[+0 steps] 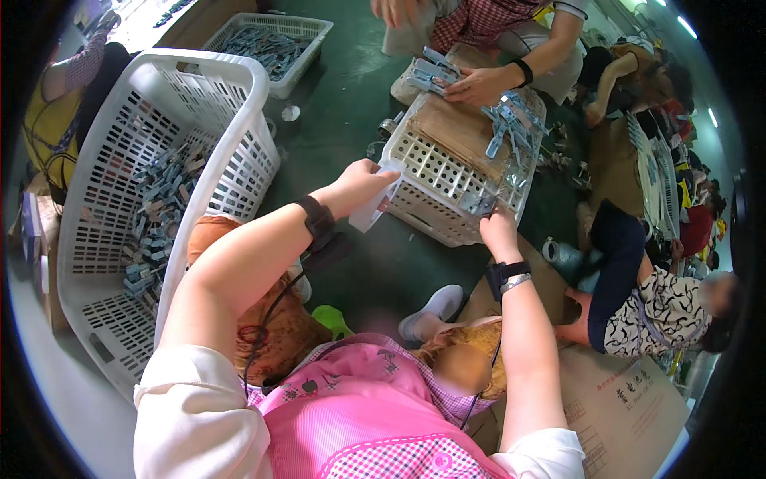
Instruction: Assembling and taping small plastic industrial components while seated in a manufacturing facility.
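I saw left hand (359,188) gripping pale flat piece (372,209); right hand (500,227) bent at near edge of white crate (431,206), grip on small grey piece (484,206) unclear. Loose clips (517,121) lay beyond right hand; I judged wrist bump could spill them, slack pinch drop pale flat piece.
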Demonstrator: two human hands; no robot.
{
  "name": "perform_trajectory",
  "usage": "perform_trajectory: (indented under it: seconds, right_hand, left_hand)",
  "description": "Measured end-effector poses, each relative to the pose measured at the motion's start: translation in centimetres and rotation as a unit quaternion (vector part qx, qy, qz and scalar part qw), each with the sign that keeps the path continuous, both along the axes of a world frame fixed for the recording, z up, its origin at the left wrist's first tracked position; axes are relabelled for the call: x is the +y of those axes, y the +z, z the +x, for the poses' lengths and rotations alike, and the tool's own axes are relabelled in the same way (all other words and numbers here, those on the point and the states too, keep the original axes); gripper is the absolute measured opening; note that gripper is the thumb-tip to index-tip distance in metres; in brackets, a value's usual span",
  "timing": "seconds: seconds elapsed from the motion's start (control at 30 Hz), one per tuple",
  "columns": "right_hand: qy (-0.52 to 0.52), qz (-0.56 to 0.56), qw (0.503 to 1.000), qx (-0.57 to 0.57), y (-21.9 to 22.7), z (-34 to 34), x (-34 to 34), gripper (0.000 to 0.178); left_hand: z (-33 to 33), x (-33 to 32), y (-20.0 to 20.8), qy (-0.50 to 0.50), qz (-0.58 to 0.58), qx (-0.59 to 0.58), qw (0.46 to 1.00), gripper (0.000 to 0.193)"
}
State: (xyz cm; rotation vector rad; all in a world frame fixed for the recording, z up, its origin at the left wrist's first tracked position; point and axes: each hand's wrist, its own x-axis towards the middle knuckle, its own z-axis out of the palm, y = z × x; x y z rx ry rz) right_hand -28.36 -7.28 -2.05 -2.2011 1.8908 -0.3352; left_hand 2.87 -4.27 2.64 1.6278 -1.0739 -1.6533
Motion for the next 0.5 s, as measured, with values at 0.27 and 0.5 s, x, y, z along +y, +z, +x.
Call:
perform_trajectory:
  seconds: [0.27, 0.5]
  right_hand:
    - [0.069, -0.03, 0.997, -0.015, 0.5, 0.2, -0.2, 0.02]
    - [0.042, 0.007, 0.999, 0.025, 0.4, 0.3, -0.8, 0.019]
  left_hand:
    - [0.2, 0.5, -1.5, 0.004, 0.021, 0.027, 0.999, 0.055]
    - [-0.3, 2.1, -0.9, 0.004, 0.051, 0.011, 0.999, 0.051]
